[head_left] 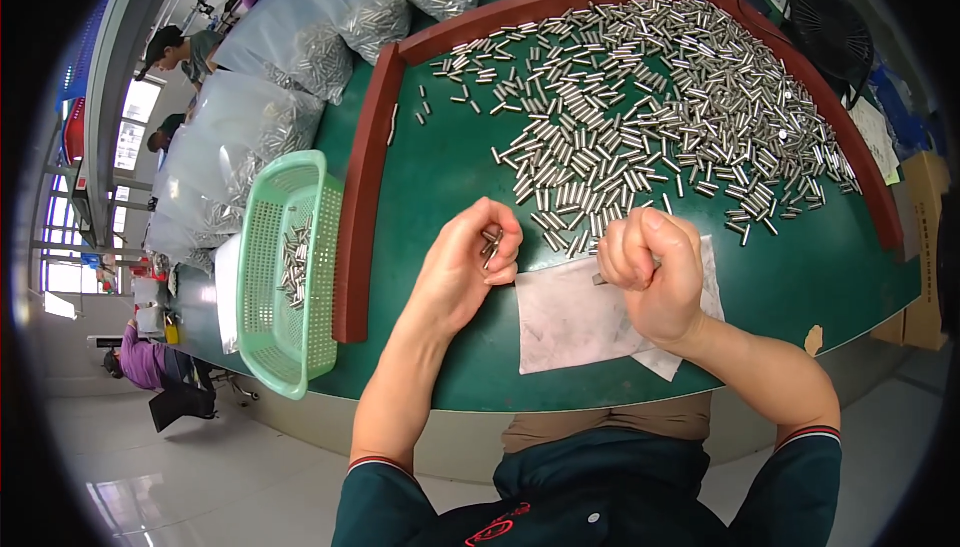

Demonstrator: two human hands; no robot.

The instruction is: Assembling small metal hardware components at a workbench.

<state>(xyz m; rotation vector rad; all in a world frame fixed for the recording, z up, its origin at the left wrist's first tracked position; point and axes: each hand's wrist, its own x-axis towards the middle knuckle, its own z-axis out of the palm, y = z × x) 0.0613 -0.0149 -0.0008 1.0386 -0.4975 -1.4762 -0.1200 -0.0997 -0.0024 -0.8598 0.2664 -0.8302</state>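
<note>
My left hand [466, 265] is curled round a few short metal pins [490, 244], whose ends show between the fingers. Over a stained whitish cloth [565, 322], my right hand [655, 272] is closed in a fist with the thumb on top. A bit of grey metal shows at the fist's left side, apparently a pin [600, 279]; the rest of its contents are hidden. Beyond both hands a wide heap of loose shiny metal pins [640, 107] covers the green tabletop [450, 167].
Dark red wooden bars [365, 197] fence the heap. Left of them stands a green perforated basket [312, 347] holding some pins. Clear bags of pins [320, 57] line the far left edge. A black fan [830, 32] and a cardboard box [925, 247] are at right. Other people sit at left.
</note>
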